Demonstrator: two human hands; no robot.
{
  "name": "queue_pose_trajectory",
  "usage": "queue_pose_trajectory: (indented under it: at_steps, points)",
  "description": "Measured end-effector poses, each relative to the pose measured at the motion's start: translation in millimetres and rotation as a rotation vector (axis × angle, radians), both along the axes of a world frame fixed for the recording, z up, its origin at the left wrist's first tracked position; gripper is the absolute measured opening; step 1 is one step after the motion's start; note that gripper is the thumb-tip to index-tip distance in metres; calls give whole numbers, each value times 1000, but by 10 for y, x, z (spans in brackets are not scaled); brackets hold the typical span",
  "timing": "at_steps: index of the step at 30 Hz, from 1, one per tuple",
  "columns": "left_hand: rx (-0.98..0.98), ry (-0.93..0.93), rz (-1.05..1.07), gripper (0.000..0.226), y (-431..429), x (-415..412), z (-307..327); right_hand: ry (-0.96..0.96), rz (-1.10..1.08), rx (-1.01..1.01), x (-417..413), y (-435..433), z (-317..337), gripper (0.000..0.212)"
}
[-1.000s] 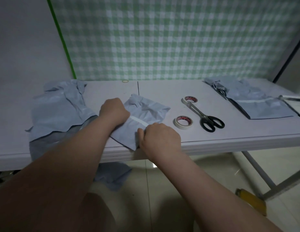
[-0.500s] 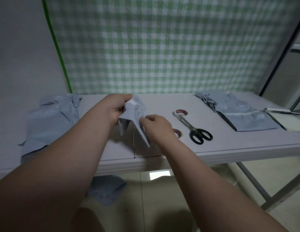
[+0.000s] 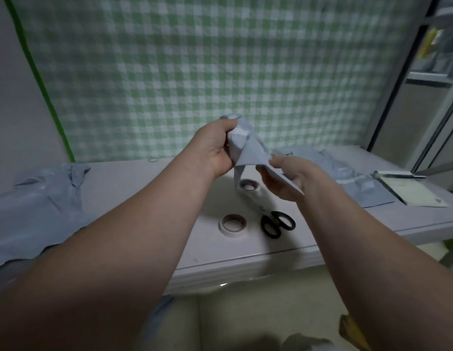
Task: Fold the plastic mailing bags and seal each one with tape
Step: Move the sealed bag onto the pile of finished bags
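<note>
A folded grey mailing bag (image 3: pixel 248 150) hangs in the air above the table. My left hand (image 3: pixel 215 148) grips its crumpled upper end. My right hand (image 3: pixel 288 177) holds its lower right edge between thumb and fingers. Below the bag, two rolls of white tape lie on the table: one near the front (image 3: pixel 233 222), one farther back (image 3: pixel 250 185). Black-handled scissors (image 3: pixel 276 222) lie between them, partly hidden by my right arm.
A heap of grey bags (image 3: pixel 40 196) covers the table's left end and hangs over the edge. More grey bags (image 3: pixel 352 178) and a pale notepad (image 3: pixel 412 191) lie at the right. The white table (image 3: pixel 220 259) backs onto a green checked cloth wall.
The bag was pressed flat on the table a second ago; both hands have lifted it up and to the right. The view has tilted upward.
</note>
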State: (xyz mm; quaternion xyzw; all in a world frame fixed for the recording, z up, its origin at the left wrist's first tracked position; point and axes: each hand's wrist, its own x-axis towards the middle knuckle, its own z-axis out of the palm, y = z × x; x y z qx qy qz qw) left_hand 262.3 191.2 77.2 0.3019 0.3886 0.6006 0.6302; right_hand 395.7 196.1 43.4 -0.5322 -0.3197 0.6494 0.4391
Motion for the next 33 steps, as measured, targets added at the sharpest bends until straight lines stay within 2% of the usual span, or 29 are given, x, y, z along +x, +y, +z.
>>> queue_pose_trajectory:
  at_steps: [1,3,5,8,10,15,17,22,27,29,31,33]
  points:
    - [-20,22,-13,10,51,107,-34,-111,-3,33,146,84,-15,15]
    - [-70,70,-36,7,159,318,-128,-219,-68,121,443,251,-39,44]
    - [-117,120,-56,9,252,528,-235,-313,-118,145,734,365,-64,51]
    - [-134,124,-89,13,395,820,-378,-521,-141,152,1131,571,-141,49]
    - [-110,124,-78,24,498,953,-461,-622,-162,156,1298,667,-172,46]
    - [-91,105,-2,73,802,1001,-579,-749,-162,216,1294,986,-185,29]
    - [-91,107,-19,79,954,940,-609,-755,-166,238,1196,1179,-207,37]
    - [-119,173,-49,82,1412,863,-752,-621,-179,282,986,1653,-291,48]
    - [-154,288,-3,83,1757,791,-970,-634,-94,328,761,1947,-479,46]
    - [-155,395,13,75,1829,704,-1046,-648,-70,363,671,2040,-589,48]
    - [-152,532,35,63,1911,596,-1123,-736,-18,405,606,2118,-672,44]
    - [-168,574,52,63,1996,510,-1195,-1010,97,438,554,2173,-733,33]
